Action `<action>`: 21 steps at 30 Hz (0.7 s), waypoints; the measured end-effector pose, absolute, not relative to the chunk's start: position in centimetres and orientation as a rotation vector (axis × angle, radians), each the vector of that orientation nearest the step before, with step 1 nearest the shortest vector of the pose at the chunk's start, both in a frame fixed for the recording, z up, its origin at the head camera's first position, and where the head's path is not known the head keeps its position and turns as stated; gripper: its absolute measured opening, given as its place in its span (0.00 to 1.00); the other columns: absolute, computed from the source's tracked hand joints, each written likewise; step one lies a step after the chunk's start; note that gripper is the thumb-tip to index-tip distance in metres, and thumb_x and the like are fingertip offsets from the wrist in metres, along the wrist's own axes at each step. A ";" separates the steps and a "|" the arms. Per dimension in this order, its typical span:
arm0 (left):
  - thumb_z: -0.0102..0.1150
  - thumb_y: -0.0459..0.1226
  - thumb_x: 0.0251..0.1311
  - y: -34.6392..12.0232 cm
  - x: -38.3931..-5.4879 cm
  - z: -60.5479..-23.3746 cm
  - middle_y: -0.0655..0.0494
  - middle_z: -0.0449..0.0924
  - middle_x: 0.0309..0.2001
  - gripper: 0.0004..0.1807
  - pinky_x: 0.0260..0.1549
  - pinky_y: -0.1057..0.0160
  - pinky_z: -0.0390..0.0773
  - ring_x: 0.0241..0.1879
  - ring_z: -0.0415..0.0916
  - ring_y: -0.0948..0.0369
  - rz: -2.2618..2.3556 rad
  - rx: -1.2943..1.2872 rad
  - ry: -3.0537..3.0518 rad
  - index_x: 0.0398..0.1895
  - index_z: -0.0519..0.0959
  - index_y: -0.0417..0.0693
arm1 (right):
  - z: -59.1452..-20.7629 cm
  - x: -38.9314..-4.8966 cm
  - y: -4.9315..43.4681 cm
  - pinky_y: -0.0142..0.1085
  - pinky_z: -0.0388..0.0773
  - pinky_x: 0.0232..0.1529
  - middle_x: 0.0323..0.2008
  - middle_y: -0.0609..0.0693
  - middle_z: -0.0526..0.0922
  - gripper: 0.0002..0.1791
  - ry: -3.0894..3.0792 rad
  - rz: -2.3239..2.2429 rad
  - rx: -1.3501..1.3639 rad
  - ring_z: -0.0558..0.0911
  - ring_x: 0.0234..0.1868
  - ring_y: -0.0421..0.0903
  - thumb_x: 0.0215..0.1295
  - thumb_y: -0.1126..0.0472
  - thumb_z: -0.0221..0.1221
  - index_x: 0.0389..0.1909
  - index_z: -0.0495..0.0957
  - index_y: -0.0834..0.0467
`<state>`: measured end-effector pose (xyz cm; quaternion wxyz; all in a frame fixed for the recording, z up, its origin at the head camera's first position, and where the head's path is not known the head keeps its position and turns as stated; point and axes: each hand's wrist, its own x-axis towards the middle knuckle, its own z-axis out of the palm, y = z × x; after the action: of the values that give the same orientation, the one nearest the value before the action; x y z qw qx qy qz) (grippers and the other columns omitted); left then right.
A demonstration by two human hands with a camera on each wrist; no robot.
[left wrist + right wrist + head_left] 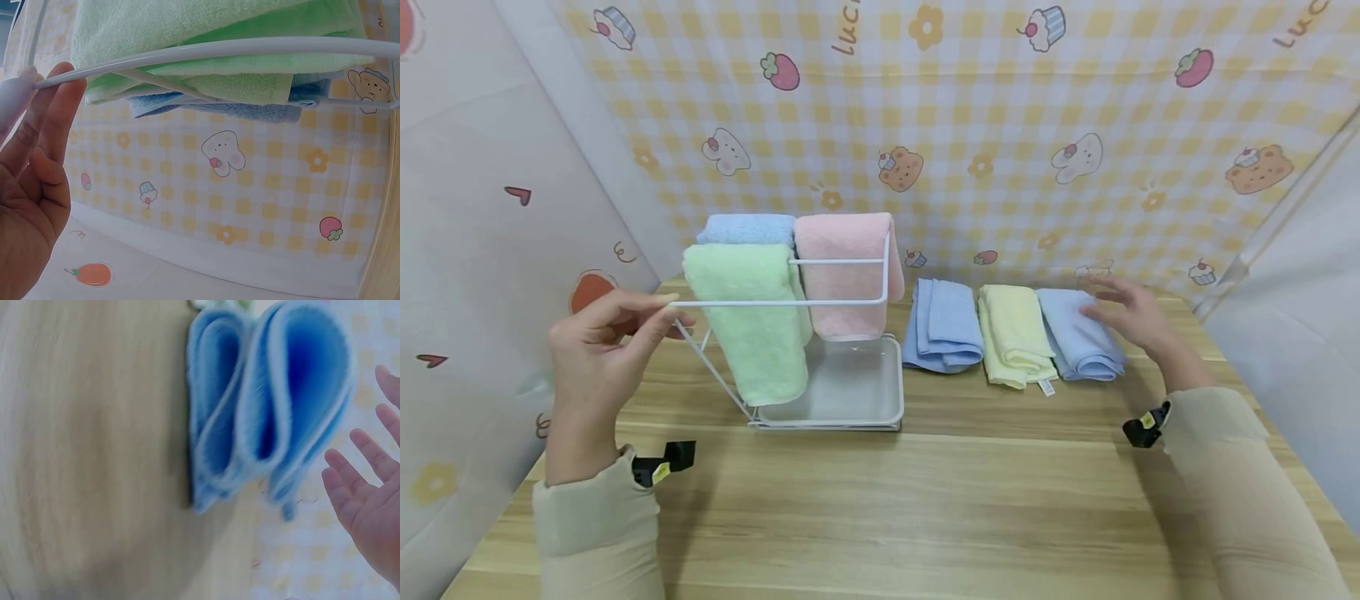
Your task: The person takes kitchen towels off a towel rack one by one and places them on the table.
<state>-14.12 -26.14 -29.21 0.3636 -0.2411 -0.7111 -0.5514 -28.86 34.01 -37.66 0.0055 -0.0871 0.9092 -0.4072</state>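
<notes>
My left hand [606, 350] pinches the front left corner of a white wire rack [775, 303] between thumb and fingers. Over the rack's bars hang a green towel [748, 325], a pink towel [847, 275] and a light blue towel [748, 228], the last partly hidden behind the green one. My right hand [1126, 312] hovers by the rightmost folded blue towel [1078, 333], fingers spread. In the right wrist view that folded towel [269, 400] shows its looped layers, apart from the fingers.
A folded yellow towel [1015, 333] with a white tag lies beside another folded blue towel [943, 325], right of the rack. A grey tray [850, 383] forms the rack's base on the wooden table [925, 508]. A checked curtain [970, 108] stands behind.
</notes>
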 end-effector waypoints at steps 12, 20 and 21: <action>0.61 0.16 0.54 -26.0 -14.2 -29.1 0.60 0.88 0.29 0.03 0.25 0.78 0.81 0.25 0.85 0.68 -1.429 -0.608 -1.825 0.32 0.79 0.17 | -33.7 -27.6 28.8 0.61 0.67 0.69 0.73 0.58 0.64 0.33 2.840 -1.370 -0.456 0.67 0.70 0.61 0.68 0.58 0.63 0.73 0.65 0.52; 0.60 0.15 0.54 -26.1 -14.2 -29.1 0.60 0.88 0.29 0.03 0.23 0.78 0.80 0.25 0.85 0.69 -1.418 -0.634 -1.820 0.31 0.79 0.17 | -31.5 -27.0 24.1 0.56 0.71 0.68 0.70 0.52 0.69 0.30 2.838 -1.458 -0.671 0.71 0.68 0.54 0.67 0.62 0.63 0.70 0.69 0.53; 0.60 0.15 0.54 -26.1 -14.2 -29.1 0.61 0.88 0.29 0.03 0.21 0.79 0.78 0.25 0.85 0.69 -1.404 -0.623 -1.831 0.31 0.79 0.17 | -31.1 -26.9 23.5 0.55 0.71 0.68 0.70 0.51 0.70 0.30 2.827 -1.475 -0.694 0.72 0.67 0.53 0.67 0.62 0.63 0.70 0.69 0.53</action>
<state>-14.16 -26.06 -29.13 0.3673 -0.2425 -0.7126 -0.5464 -26.85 23.51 -31.13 -0.0610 -0.2124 0.8647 -0.4510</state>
